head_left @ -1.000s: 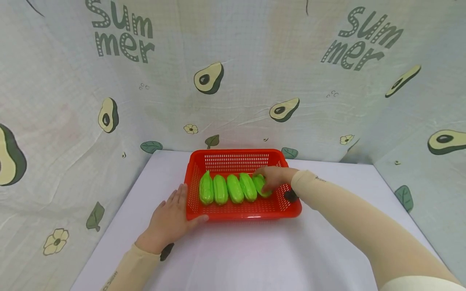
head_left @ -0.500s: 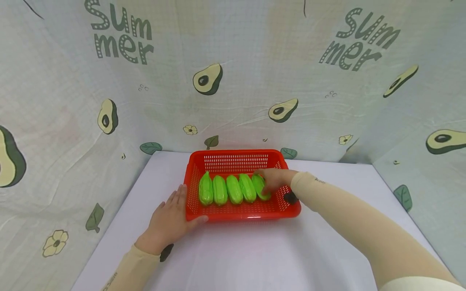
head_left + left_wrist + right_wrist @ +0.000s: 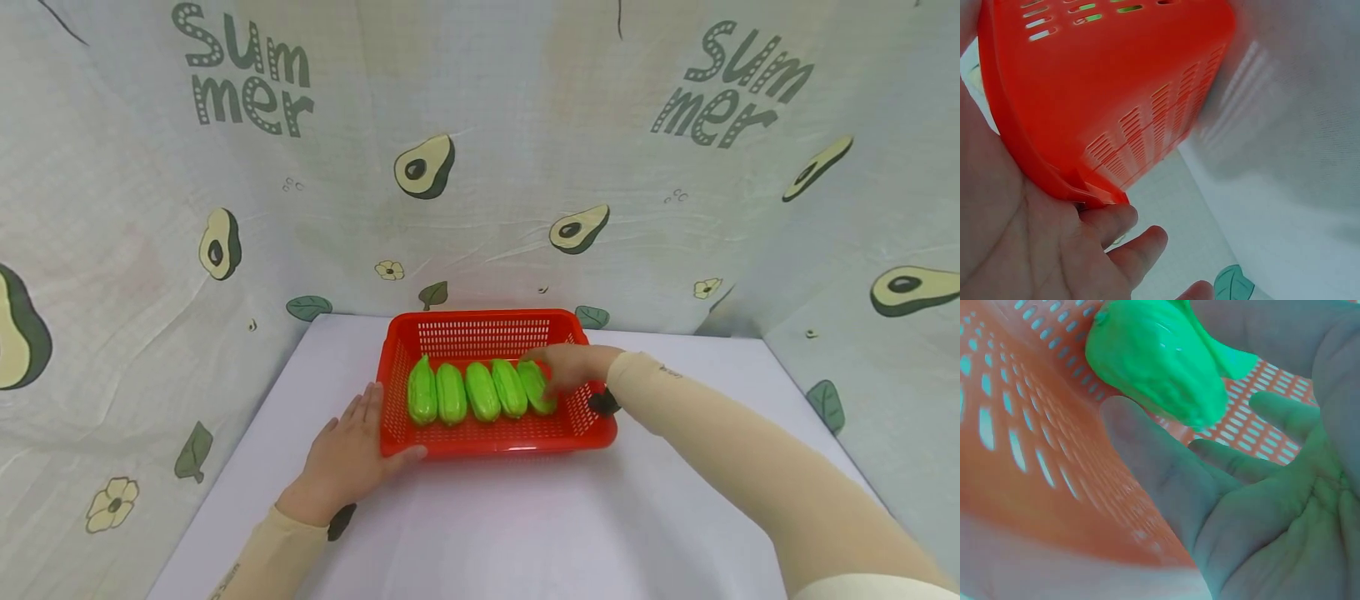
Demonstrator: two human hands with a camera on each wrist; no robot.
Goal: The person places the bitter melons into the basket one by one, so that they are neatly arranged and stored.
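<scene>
A red perforated plastic basket [image 3: 480, 452] holds a row of several glossy green vegetable-like pieces, each long, ribbed and rounded. My left hand [image 3: 341, 458] lies against the basket's left side, fingers straight, thumb along the front rim. Its palm presses the basket rim in the left wrist view. Inside the basket on the right, my right hand [image 3: 573, 367] is over the rightmost green piece [image 3: 533, 385]. The right wrist view shows this green piece [image 3: 1154, 356] near the thumb and spread fingers [image 3: 1147, 450], with a leafy flap at one end.
The basket stands on a white-covered table [image 3: 495, 533]. A pale cloth [image 3: 480, 108] printed with avocados, leaves and lettering hangs behind it and along both sides.
The right hand has shifted slightly right relative to the basket, its fingers loosening around the rightmost green piece. The left hand keeps its place. The head view has drifted slightly.
</scene>
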